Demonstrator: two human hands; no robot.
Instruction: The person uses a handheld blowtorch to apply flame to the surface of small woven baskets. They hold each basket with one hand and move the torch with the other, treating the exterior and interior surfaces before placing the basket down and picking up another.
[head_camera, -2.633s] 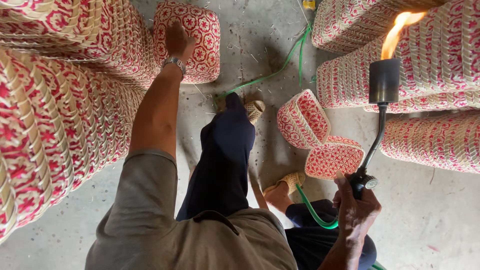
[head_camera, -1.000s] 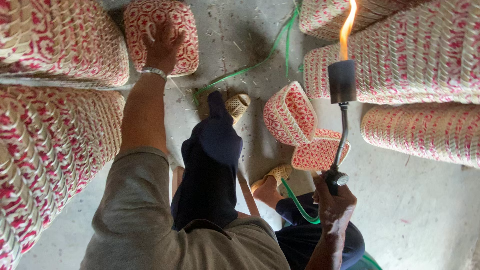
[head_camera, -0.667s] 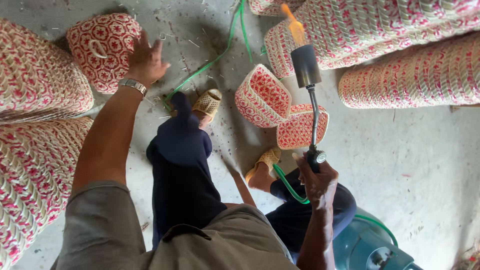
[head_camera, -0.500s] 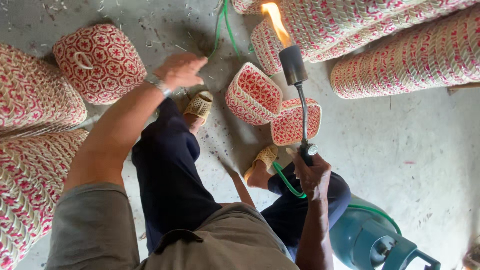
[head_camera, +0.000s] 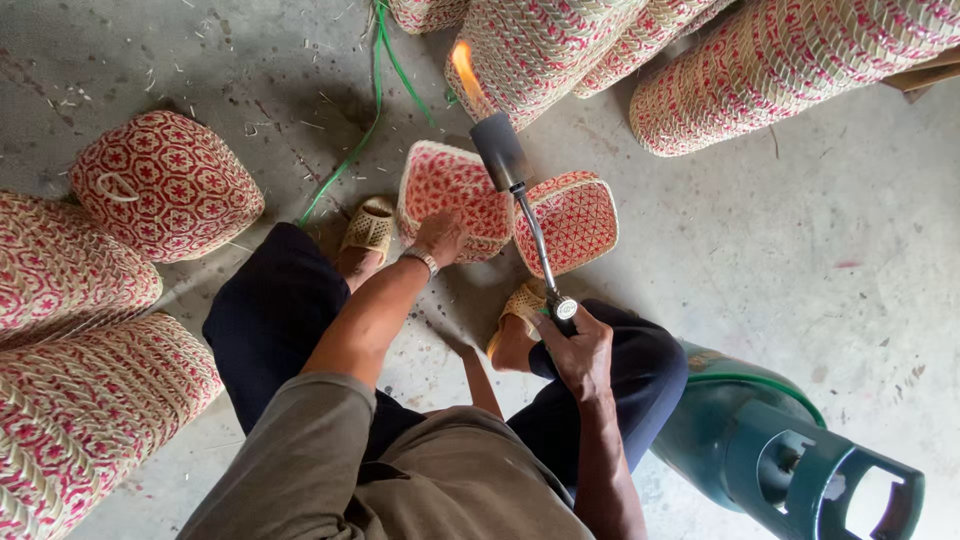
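My right hand (head_camera: 582, 345) grips the handle of a gas torch (head_camera: 512, 185), whose dark nozzle points up and away with an orange flame at its tip. My left hand (head_camera: 438, 238) rests on the lower edge of a red-and-cream woven basket (head_camera: 450, 190) standing on the concrete floor. Its matching woven lid (head_camera: 578, 222) leans right beside it, just behind the torch's stem. My sandalled feet are on either side of the basket.
A green gas cylinder (head_camera: 780, 450) stands at my right. A green hose (head_camera: 365, 120) runs across the floor. One single woven basket (head_camera: 165, 185) sits at left, with stacks of baskets (head_camera: 80, 400) below it and more stacks (head_camera: 760, 70) along the top.
My left hand has left the woven basket at the left and swung right onto the open basket by my feet. The torch stays lit in my right hand; the view has tilted down.
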